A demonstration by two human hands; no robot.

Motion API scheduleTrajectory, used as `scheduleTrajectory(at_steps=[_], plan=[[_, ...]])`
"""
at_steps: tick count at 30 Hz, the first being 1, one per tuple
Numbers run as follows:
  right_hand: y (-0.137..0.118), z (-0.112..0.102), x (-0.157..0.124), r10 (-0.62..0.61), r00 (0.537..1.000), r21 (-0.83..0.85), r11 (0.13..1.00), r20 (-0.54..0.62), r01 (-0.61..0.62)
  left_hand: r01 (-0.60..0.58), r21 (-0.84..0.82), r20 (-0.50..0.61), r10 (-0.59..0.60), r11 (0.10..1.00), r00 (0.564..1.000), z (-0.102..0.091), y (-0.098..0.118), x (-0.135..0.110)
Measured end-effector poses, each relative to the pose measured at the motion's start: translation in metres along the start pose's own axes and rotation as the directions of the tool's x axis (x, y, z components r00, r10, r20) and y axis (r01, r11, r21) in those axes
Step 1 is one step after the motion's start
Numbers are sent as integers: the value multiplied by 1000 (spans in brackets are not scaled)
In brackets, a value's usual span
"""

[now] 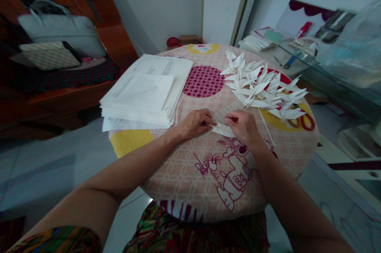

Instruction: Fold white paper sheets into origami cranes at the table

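Note:
A piece of white folded paper [224, 130] lies on the round table between my two hands. My left hand [197, 122] presses its left end, fingers bent and closed on it. At the other end my right hand [242, 124] pinches the paper between thumb and curled fingers. Just behind the hands, part of a pale sheet [220, 115] shows flat on the cloth. Many folded white paper cranes [253, 82] are heaped beyond my right hand. To the left stands a thick stack of printed paper [131, 94], topped by smaller square sheets [151, 90].
A patterned pink cloth [184, 169] covers the table. Red-handled scissors [307, 121] and a thin white stick [267, 127] lie at the right. A glass shelf [312, 64] stands beyond the right edge, and a wooden seat with a pale handbag [62, 33] is at the left.

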State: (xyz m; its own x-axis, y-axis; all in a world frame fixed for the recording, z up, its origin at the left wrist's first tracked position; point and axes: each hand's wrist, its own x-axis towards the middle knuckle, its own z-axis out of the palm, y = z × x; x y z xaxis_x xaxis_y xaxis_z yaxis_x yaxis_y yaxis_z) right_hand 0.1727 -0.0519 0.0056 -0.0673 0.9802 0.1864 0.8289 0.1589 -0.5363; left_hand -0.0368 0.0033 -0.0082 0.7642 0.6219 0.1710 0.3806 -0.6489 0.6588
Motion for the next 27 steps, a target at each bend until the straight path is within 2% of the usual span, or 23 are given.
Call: scheduleTrajectory(at_steps=[3,6,11,16,19,21,22,24,27], plan=[[-5,3,4,-45,996,-164,985,79,57,51,3,-44,-51,999,998,0,2,1],[-10,7,6,38,992,-150,988,124,-19,77,11,-83,-76,997,994,1,6,2],[-5,6,11,122,974,49,990,191,-133,28,6,-93,-28,1000,995,1,7,1],[0,7,10,168,935,245,937,312,-250,-8,24,-106,10,1000,994,1,2,1],[-1,9,7,193,925,443,833,328,-331,24,-28,-222,-29,999,975,2,-5,3],[-4,11,5,223,924,588,718,311,-371,68,-189,-320,-127,980,939,4,-9,5],[-6,12,5,241,924,648,661,296,-379,81,-309,-342,-190,948,920,4,-11,6],[-10,13,5,281,928,733,572,245,-367,90,-565,-310,-312,820,898,5,-11,8],[-16,15,5,325,933,794,522,152,-312,131,-804,-145,-404,581,903,5,-3,9]])
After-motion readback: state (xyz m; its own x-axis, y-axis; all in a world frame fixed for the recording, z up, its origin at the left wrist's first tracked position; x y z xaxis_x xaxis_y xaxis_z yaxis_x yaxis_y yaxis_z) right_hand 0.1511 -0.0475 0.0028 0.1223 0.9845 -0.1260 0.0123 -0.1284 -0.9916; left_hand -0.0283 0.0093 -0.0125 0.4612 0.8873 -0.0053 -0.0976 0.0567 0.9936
